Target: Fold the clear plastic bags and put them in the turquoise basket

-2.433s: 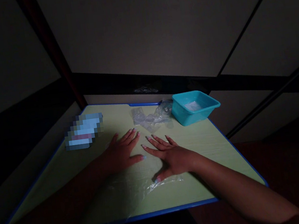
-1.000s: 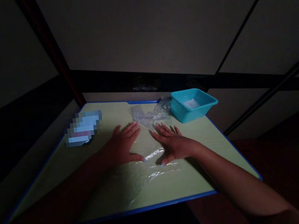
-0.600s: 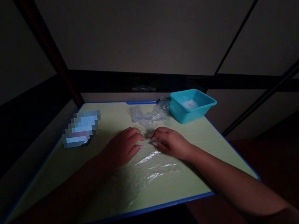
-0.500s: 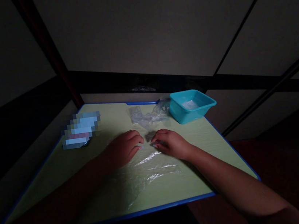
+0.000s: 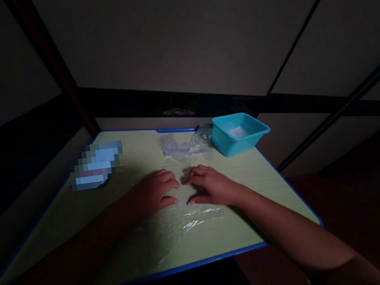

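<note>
A thin clear plastic sheet (image 5: 190,226) lies spread over the pale green table (image 5: 237,234), its glossy creases catching light. My left hand (image 5: 154,191) rests on the sheet at the middle of the table, thumb apart from the bent fingers, holding nothing that I can see. Facing it from the right, my right hand (image 5: 211,186) touches the sheet with its thumb and fingers spread apart. A small gap separates the two hands. Just beyond them lies crumpled clear plastic (image 5: 186,150).
A turquoise basket (image 5: 235,143) with something whitish inside stands at the back right. A pixelated, phone-like object (image 5: 98,166) lies at the back left. Dark-trimmed wall panels (image 5: 163,48) rise behind the table's blue edge.
Both thumbs have moved toward me and away from the fingers, so each hand is opened wider. The whole view has shifted slightly, with the table a little further left.
</note>
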`<action>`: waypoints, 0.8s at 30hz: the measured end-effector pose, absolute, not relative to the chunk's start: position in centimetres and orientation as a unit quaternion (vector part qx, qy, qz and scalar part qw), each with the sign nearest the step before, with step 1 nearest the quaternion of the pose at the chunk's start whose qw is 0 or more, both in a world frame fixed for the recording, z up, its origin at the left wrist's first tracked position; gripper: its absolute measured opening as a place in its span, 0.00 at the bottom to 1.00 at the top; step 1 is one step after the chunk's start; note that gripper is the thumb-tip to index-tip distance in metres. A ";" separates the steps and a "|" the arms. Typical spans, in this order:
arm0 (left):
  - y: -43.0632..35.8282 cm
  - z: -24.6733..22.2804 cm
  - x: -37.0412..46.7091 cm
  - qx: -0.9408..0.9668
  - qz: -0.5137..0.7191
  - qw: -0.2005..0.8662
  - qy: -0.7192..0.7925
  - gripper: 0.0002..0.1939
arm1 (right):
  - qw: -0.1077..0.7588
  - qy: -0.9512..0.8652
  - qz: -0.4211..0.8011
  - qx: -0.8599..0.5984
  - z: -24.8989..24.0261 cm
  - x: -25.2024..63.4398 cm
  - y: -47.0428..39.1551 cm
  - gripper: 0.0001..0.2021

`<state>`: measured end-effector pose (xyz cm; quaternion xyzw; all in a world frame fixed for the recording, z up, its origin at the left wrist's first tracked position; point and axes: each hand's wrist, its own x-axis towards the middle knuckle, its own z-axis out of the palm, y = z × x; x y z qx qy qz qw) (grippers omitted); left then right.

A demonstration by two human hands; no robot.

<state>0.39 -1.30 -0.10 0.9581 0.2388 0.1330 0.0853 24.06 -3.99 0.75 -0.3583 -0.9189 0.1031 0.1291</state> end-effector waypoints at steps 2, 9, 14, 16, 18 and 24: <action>-1.2 -0.2 0.3 0.956 0.136 0.097 0.242 0.14 | 0.119 -0.917 0.102 -0.366 0.8 24.1 -4.1 0.29; -0.7 -1.0 0.2 0.952 0.128 0.098 0.261 0.28 | 0.086 -0.909 0.101 -0.395 1.3 24.1 -4.7 0.37; -0.8 -1.3 0.1 0.953 0.103 0.094 0.270 0.41 | 0.052 -0.900 0.120 -0.416 1.4 24.1 -4.8 0.41; -0.9 -1.3 0.0 0.950 0.080 0.098 0.287 0.45 | 0.029 -0.895 0.134 -0.424 1.3 24.2 -4.8 0.43; -1.0 -1.3 0.0 0.946 0.051 0.104 0.304 0.48 | 0.009 -0.891 0.148 -0.429 1.2 24.3 -4.7 0.46; -0.8 -1.3 -0.2 0.943 0.008 0.108 0.314 0.53 | -0.040 -0.880 0.190 -0.434 1.2 24.4 -4.6 0.56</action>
